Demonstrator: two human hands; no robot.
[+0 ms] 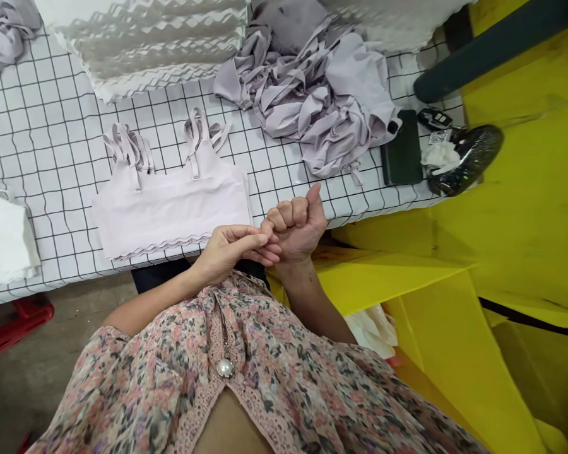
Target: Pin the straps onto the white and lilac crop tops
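Note:
My left hand (236, 248) has its thumb and fingertips closed at the little finger of my right hand (297, 226). That right hand is curled into a fist, palm towards me, with the thumb pointing up; nothing shows inside it. Both hands meet in front of my body at the table's front edge. Just beyond my left hand lies a flat stack of pale lilac bra tops (175, 205), their straps pointing away and their wavy hems towards me. Past my right hand is a crumpled heap of lilac garments (312, 101).
White wavy-edged pieces (156, 44) are stacked at the back of the checked table (66, 208), with a white garment (4, 236) at left. A dark phone (402, 151), a key fob (434, 118) and a black plastic bundle (473, 157) lie right, near yellow panels (525, 233).

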